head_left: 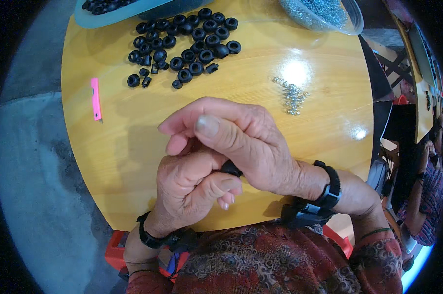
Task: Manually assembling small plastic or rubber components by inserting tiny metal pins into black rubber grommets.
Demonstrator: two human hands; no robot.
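My left hand [189, 185] is closed in front of me, its thumb and fingers around a small black cord lock piece [231, 168], mostly hidden. Crossing over it, my right hand [253, 142] has bent fingers and a thumb lying against them; its palm side meets the black piece. Whatever lies between the right fingertips cannot be seen. Beyond my hands, several round black cord lock shells [196, 68] with holes are spread on the table, and small black plungers [146, 82] lie at their near edge. Small metal springs [293, 98] form a loose pile to the right.
On the yellow wooden table [128, 181], a pink cutter-like tool [95, 99] lies at the left. A blue tub [101, 18] of black parts stands at the far left, and a clear bowl [354, 19] of springs at the far right. Another person's arm [417, 206] shows at far right.
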